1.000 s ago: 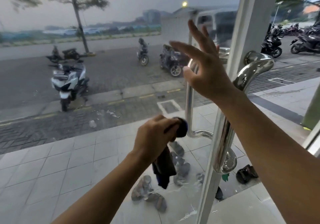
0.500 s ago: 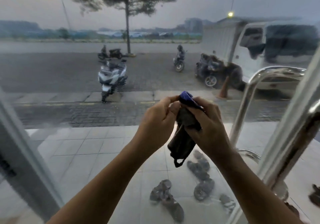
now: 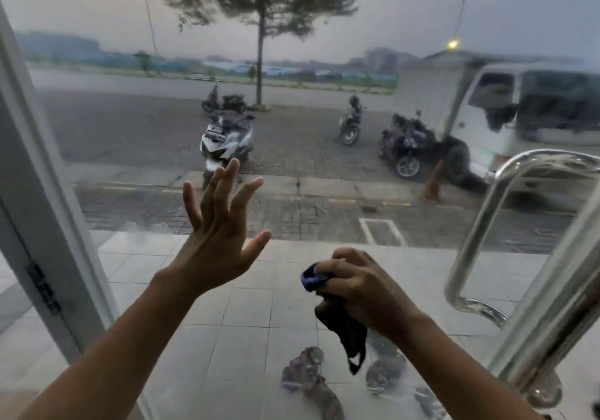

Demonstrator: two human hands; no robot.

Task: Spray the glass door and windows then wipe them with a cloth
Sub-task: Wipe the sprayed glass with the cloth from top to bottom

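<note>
Half a second ago both hands pinched the cloth (image 3: pixel 349 332). Now the right hand (image 3: pixel 360 283) alone grips it, bunched, with its tail hanging down. The left hand (image 3: pixel 220 250) has let go and is raised before the glass (image 3: pixel 130 133), fingers spread.

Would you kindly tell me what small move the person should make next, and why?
Probably raise the right hand so the cloth meets the glass door and start wiping. The cloth hangs bunched in that grip, while the left hand is open and holds nothing.
</note>
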